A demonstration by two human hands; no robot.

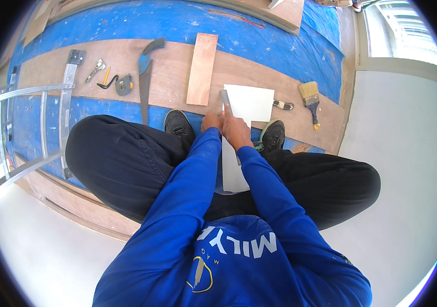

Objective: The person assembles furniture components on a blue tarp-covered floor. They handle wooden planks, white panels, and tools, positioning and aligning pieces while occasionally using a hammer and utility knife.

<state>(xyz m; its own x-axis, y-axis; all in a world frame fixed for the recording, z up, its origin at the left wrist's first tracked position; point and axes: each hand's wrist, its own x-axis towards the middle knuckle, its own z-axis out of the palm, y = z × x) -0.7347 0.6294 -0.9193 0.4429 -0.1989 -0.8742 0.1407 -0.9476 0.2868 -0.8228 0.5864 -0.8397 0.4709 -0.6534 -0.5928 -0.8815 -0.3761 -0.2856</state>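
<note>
A white L-shaped sheet point(259, 105) lies between my feet, its wide end away from me and its narrow part running toward my lap. Across its left side rests a grey metal straightedge point(225, 96). My right hand point(236, 131) is closed over this strip, with the index finger stretched along it. Right beside it, at the sheet's left edge, my left hand point(211, 122) has its fingers curled; whatever they hold is hidden. A utility knife point(283, 105) lies just right of the sheet. Beyond my hands is a short wooden board point(202, 69).
On the long plywood plank point(172, 77) lie a handsaw point(145, 77), tape measure point(124, 85), small pry bar point(107, 84), pencil point(107, 76), adjustable wrench point(95, 70) and paintbrush point(310, 100). An aluminium ladder point(44, 123) stands left. Blue tarp point(126, 23) covers the floor.
</note>
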